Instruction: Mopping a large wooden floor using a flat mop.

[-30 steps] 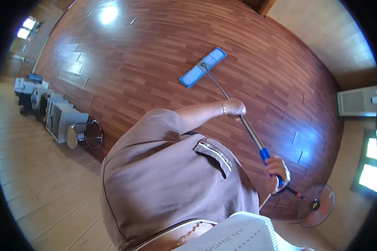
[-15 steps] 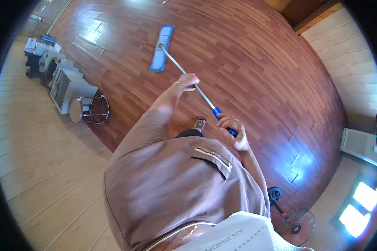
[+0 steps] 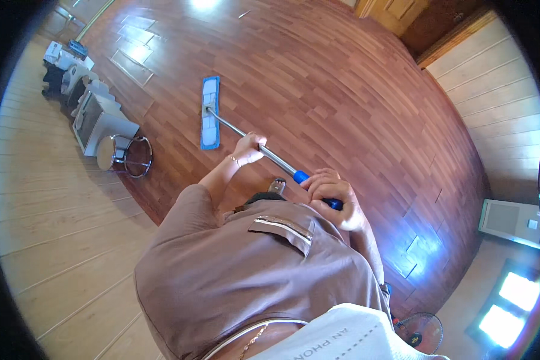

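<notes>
A flat mop with a blue-edged, pale rectangular head lies on the wood-plank floor ahead of me, left of centre. Its silver pole slants from the head back toward my body, down to the right. My left hand is wrapped round the middle of the pole, a thin bracelet at its wrist. Closer to my waist, my right hand is closed over the blue grip at the pole's upper end. Part of that grip shows on either side of its fingers.
To the left along the wall stand a white cabinet, boxes and a round stool with metal legs. A fan is at the lower right. A white panelled unit stands by the right wall, and a wooden door is at the far right.
The mop head has been drawn nearer and to the left, turning slightly. My left hand has moved down and left with the pole; my right hand has shifted slightly nearer, still gripping.
</notes>
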Tool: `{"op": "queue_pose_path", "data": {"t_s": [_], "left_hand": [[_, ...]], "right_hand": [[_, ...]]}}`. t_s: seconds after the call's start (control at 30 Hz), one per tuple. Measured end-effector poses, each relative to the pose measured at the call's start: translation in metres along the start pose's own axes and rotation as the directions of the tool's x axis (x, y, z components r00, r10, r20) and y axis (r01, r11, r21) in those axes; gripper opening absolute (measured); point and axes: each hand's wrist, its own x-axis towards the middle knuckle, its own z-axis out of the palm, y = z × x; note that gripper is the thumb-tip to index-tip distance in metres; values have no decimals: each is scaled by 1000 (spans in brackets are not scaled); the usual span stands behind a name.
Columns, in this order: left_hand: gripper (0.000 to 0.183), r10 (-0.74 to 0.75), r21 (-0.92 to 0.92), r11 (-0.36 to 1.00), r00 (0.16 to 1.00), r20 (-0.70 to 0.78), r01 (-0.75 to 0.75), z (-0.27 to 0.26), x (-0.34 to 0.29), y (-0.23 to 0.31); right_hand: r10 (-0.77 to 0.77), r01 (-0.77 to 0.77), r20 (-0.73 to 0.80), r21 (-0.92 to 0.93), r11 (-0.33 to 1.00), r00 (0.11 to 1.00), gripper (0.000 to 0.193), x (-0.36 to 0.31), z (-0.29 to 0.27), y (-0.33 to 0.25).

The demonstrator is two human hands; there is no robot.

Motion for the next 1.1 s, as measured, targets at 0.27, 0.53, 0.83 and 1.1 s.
{"op": "queue_pose_path", "data": {"t_s": [0.27,0.53,0.83,1.1], "left_hand": [[33,23,-56,998,998,-55,-26,21,8,147],[34,236,-359,917,961,144,-172,41,36,293],[35,249,-684,711,968,24,-166,-41,-1,335],[75,221,-918,397,971,90,-5,-101,29,343]], "right_hand": [[-221,221,27,-225,949,975,18,-70,-28,-109],[-568,563,41,-205,801,822,34,-114,-44,-175],[-635,638,80,-178,749,768,30,-112,-23,-152],[-127,111,-123,-127,986,984,13,-113,-47,6]]}}
